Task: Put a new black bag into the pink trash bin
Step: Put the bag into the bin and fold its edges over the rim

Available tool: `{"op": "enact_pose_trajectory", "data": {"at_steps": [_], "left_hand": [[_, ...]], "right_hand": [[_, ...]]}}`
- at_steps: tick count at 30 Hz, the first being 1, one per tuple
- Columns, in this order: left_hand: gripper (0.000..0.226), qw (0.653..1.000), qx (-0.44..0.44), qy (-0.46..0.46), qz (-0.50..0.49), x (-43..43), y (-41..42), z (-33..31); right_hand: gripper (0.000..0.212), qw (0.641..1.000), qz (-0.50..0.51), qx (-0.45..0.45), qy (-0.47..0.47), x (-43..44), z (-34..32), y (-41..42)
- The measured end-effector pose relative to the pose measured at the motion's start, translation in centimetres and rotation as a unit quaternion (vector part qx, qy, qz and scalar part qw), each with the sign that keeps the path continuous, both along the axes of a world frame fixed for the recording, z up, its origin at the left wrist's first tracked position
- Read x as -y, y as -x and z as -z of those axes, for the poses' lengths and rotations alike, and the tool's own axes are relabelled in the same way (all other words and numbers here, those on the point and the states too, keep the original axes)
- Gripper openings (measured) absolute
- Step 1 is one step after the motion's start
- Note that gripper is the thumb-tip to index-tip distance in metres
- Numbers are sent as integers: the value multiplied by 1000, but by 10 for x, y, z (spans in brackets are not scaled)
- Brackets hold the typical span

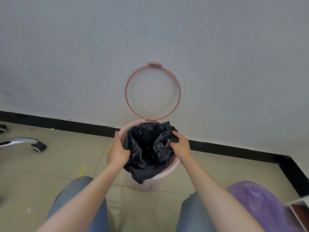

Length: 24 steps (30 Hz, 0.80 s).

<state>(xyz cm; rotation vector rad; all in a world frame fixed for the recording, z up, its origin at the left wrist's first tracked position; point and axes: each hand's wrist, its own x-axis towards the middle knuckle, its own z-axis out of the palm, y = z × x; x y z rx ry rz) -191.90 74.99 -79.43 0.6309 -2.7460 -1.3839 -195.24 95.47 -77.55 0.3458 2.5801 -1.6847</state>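
A pale pink trash bin [164, 177] stands on the tiled floor against the white wall. Its pink ring lid [178, 91] is flipped up and leans on the wall. A black bag [145, 148] lies opened inside the bin, its front edge draped over the near rim. My left hand [117, 150] grips the bag's left edge at the bin's left rim. My right hand [180, 144] pinches the crumpled bag edge at the right rim. The bag's bottom is hidden in the dark inside.
A chrome office-chair leg with a black caster [39, 146] lies at the left on the floor. A purple plastic bag [257, 203] sits at the lower right, beside a white box corner [299, 208]. A black skirting strip [66, 124] runs along the wall. My knees frame the bin.
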Motion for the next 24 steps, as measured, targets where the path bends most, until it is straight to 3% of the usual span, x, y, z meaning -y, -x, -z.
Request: {"op": "enact_pose_trajectory", "data": {"at_steps": [3,7,9,11,13,15,16,17,20,22,24], "left_hand": [[75,995,-15,97,2,29,23,-16],[58,980,-8,195,33,64,47,-34],[62,978,11,202,59,63,47,-43],[73,948,-15,290,131,50,34,-46],[67,874,-163,399,227,31,12,-39],[61,788,-281,447,317,14,-13,-25],[64,758,-267,477,356,6,-25,-16],[70,744,-194,500,399,1,-34,-9],[67,740,34,486,464,-7,-39,14],[47,718,33,504,479,-3,-30,20],[37,693,6,517,503,8,-17,19]], "right_hand": [[44,988,33,-9,-151,-20,-1,1],[46,973,89,-16,-210,-48,-7,1],[45,968,64,-16,-240,-54,-8,3],[38,952,39,-51,-301,-51,-9,-1],[27,911,-2,-165,-378,-45,-11,-8],[17,835,-116,-313,-438,-44,-8,-16],[18,793,-199,-335,-468,-44,-4,-20],[25,757,-288,-295,-507,-45,1,-23],[46,677,-427,-91,-592,-53,13,-23],[48,647,-437,-62,-621,-57,14,-21],[44,637,-395,-134,-648,-60,16,-19]]}}
